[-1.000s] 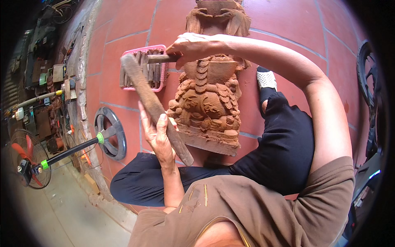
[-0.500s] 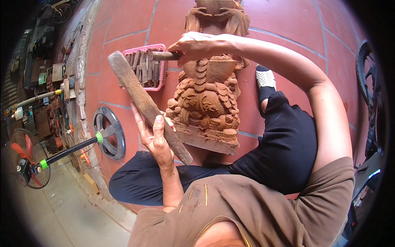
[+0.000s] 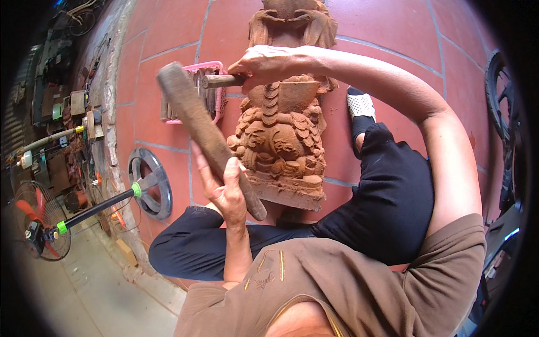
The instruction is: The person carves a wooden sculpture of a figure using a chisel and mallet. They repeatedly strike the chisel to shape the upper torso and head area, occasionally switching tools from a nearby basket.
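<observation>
**Mallet raised beside a carved wooden statue**

The person sits on red floor tiles (image 3: 393, 33) with a reddish-brown carved wooden statue (image 3: 283, 140) propped between the legs, at about 12 o'clock from the chest. The left hand (image 3: 227, 188) is clenched around the lower shaft of a long wooden mallet (image 3: 196, 126), whose blunt head tilts up toward 11 o'clock. The right hand (image 3: 269, 62) closes its fingers around a chisel handle (image 3: 222, 81), held crosswise against the statue's upper part. A pink basket of tools (image 3: 216, 101) stands just behind the mallet, at 11 o'clock. The statue looks heavy and rigid, yet its fine relief would likely chip, so its plain base seems the safest hold. The mallet appears dense, best gripped low on its shaft.
</observation>
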{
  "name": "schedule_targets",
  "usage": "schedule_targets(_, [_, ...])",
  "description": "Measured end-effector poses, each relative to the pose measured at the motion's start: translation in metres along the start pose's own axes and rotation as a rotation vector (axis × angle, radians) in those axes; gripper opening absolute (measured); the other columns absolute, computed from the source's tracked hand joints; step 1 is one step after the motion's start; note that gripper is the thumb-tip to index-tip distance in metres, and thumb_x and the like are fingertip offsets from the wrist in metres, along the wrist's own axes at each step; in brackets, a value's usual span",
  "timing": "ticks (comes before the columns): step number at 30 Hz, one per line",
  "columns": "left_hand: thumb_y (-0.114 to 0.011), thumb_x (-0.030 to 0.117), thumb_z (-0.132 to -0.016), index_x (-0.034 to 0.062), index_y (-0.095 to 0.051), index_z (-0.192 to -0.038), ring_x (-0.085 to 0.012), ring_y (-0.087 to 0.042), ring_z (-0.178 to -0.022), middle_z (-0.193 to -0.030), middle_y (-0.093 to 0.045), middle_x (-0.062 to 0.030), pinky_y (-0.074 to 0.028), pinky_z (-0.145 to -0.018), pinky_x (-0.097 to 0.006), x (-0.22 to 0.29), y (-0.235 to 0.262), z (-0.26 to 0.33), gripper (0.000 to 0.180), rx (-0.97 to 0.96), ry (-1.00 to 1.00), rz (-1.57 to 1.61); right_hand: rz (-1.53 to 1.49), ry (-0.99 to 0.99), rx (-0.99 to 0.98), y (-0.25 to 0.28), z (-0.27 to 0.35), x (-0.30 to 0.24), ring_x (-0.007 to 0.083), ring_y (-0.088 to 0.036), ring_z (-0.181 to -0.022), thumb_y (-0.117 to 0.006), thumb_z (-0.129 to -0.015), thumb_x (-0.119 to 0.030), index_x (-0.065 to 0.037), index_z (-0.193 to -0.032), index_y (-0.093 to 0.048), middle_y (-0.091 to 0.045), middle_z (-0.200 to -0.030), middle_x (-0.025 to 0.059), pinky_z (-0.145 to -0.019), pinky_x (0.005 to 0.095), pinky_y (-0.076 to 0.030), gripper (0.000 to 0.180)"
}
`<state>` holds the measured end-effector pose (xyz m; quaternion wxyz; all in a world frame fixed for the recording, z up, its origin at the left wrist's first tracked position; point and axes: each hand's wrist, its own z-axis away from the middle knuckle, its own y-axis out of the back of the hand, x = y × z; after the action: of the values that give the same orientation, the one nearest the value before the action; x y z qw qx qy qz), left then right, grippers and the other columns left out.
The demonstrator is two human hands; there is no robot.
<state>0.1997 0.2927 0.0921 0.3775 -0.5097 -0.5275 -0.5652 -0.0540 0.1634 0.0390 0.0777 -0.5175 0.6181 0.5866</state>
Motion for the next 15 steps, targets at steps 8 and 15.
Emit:
schedule_targets(8, [-0.058,-0.001,-0.091,0.0104,-0.025,-0.154,-0.0081,-0.054,-0.072,-0.099,-0.059,-0.0047,-0.048,-0.063,-0.023,0.007,0.008,-0.002,0.071,0.085,-0.020,-0.006,0.034,-0.044,-0.022,0.000,0.000,-0.002,0.0264,-0.064,-0.064,-0.074,-0.078,-0.022,-0.003,-0.088,-0.061,-0.064,-0.070,0.0106,-0.063,0.0413,-0.049,0.025])
schedule_targets(15, [-0.056,-0.002,-0.091,0.0112,-0.023,-0.154,-0.0101,-0.057,-0.069,-0.095,-0.059,-0.0050,-0.049,-0.060,-0.023,0.009,0.014,-0.006,0.072,-0.082,0.105,0.028,0.055,-0.055,0.000,-0.003,0.002,0.001,0.0252,-0.064,-0.063,-0.075,-0.078,-0.024,-0.004,-0.088,-0.061,-0.065,-0.070,0.0107,-0.062,0.0403,-0.050,0.027])
